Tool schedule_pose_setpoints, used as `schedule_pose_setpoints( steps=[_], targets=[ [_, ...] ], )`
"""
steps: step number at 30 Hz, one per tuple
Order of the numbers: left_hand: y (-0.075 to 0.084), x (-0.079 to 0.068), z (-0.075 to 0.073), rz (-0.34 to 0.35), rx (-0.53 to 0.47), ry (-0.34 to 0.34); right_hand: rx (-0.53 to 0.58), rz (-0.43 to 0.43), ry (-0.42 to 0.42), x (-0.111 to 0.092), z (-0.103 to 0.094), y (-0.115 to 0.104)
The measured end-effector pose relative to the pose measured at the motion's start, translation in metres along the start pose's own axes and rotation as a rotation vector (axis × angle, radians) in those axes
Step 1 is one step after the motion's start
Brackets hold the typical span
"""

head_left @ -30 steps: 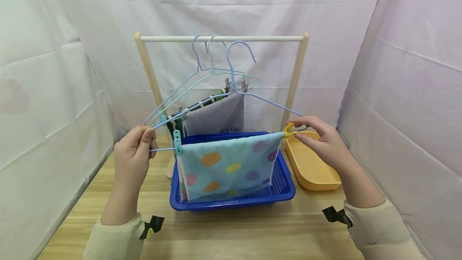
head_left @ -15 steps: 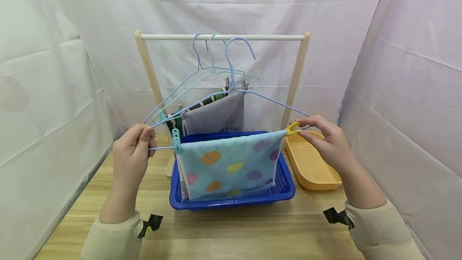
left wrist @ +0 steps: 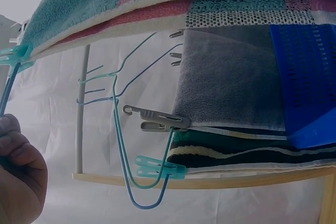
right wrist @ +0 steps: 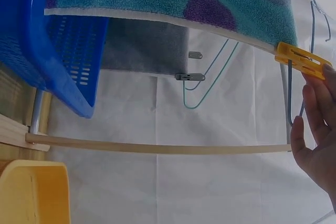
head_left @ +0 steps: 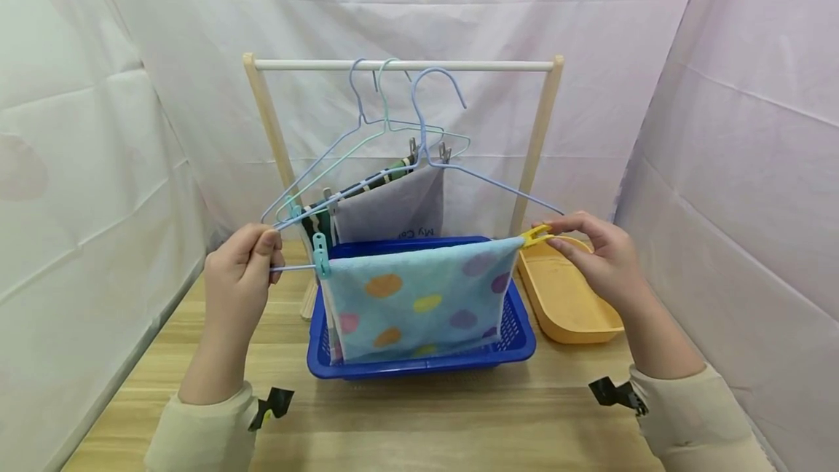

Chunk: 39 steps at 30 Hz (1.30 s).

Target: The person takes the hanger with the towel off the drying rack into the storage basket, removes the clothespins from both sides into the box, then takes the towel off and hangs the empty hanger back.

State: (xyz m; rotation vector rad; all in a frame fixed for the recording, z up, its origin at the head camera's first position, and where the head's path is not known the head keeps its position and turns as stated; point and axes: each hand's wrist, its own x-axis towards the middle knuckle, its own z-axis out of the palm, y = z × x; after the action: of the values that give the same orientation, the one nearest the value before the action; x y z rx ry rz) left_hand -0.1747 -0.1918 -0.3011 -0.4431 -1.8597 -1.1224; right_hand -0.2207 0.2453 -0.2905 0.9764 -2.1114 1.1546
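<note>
My left hand (head_left: 239, 268) grips the left corner of a light blue wire hanger (head_left: 498, 182), whose hook stands up unattached in front of the rack. Over its lower bar hangs a blue towel (head_left: 419, 304) with coloured dots. A teal clothespin (head_left: 321, 255) clips the towel's left end. At the right end, a yellow clothespin (head_left: 534, 236) sits at the towel's top corner. My right hand (head_left: 606, 257) pinches this clothespin's handle end between thumb and forefinger. In the right wrist view the yellow clothespin (right wrist: 302, 60) straddles the towel edge by the hanger's bend.
Behind stands a wooden rack with a white rail (head_left: 472, 65). Two hangers on it carry a grey towel (head_left: 400, 206) and a green striped towel (left wrist: 231, 148). A blue basket (head_left: 419, 368) lies under the dotted towel; a yellow tray (head_left: 570, 297) stands to its right.
The yellow clothespin's handles have swung and drawn closer together, and my right hand has shifted slightly right. The towel's right end has moved a little right; my left hand keeps its grip.
</note>
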Motion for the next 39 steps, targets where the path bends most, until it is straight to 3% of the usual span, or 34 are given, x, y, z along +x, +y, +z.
schedule_pose_setpoints(
  steps=[10,17,23,28,32,39],
  targets=[
    [-0.002,0.0,-0.001,-0.024,-0.018,-0.024,0.111,-0.008,0.064,-0.003,-0.003,0.003],
    [-0.005,-0.002,-0.001,-0.042,-0.031,-0.021,0.386,-0.01,0.118,-0.004,-0.004,0.007],
    [-0.005,-0.003,-0.003,-0.056,-0.011,-0.016,0.424,0.089,0.164,-0.005,-0.007,0.003],
    [-0.004,-0.004,-0.003,-0.028,0.074,-0.011,0.515,0.084,0.19,-0.004,-0.008,0.003],
    [-0.005,-0.005,-0.002,-0.003,0.12,0.004,0.518,0.084,0.199,-0.005,-0.009,0.005],
    [0.0,-0.005,0.004,-0.065,0.123,0.036,0.502,0.109,0.198,-0.009,-0.011,0.011]
  ],
)
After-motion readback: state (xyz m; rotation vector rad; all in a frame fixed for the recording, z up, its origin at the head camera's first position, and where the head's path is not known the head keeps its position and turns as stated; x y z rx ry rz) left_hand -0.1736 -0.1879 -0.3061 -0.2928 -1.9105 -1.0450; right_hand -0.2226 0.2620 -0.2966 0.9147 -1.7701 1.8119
